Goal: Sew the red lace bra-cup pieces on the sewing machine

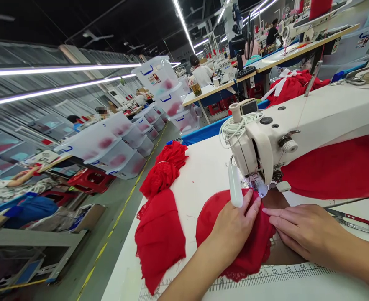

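The bright red lace-edged fabric piece (216, 213) lay beneath both hands — left fingers (256, 202) pressing its top, right fingertips (267, 213) pressing its right edge.

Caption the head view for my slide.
Two hands guide red fabric beneath a sewing machine, scissors at right.

The cloth (216, 213) under the needle is plain red with a lacy edge, the sewing machine (322, 108) off-white, the tabletop (203, 167) white, the ruler strip (285, 274) marked with black ticks and numerals, and the floor line (118, 221) yellow with dark dashes.
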The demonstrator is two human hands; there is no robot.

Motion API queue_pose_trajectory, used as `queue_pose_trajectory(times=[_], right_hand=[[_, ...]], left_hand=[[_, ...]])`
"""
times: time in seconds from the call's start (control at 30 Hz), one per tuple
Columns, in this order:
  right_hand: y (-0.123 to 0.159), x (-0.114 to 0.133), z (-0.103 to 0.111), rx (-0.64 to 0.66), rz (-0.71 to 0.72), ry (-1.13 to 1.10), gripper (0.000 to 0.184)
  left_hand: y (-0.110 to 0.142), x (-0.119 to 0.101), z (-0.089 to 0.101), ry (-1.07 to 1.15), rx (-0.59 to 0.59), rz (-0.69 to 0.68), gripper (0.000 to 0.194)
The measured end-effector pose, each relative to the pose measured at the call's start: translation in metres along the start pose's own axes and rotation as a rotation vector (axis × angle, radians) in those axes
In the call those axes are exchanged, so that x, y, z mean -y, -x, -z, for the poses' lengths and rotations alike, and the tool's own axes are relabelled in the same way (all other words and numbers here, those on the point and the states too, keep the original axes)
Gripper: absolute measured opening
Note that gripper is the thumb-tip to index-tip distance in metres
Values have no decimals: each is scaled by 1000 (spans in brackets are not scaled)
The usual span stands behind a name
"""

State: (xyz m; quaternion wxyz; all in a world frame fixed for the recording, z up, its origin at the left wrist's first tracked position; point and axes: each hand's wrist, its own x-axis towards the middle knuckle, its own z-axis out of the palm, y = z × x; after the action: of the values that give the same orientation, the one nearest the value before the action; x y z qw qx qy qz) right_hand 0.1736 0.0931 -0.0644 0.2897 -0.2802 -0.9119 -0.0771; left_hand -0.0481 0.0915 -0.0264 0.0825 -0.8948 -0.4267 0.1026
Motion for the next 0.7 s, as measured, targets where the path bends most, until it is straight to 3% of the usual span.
queue_pose_trajectory(times=[0.7], right_hand=[[-4, -2, 3, 19, -7, 2, 27]], left_hand=[[-1, 4, -14, -103, -206, -17, 51]])
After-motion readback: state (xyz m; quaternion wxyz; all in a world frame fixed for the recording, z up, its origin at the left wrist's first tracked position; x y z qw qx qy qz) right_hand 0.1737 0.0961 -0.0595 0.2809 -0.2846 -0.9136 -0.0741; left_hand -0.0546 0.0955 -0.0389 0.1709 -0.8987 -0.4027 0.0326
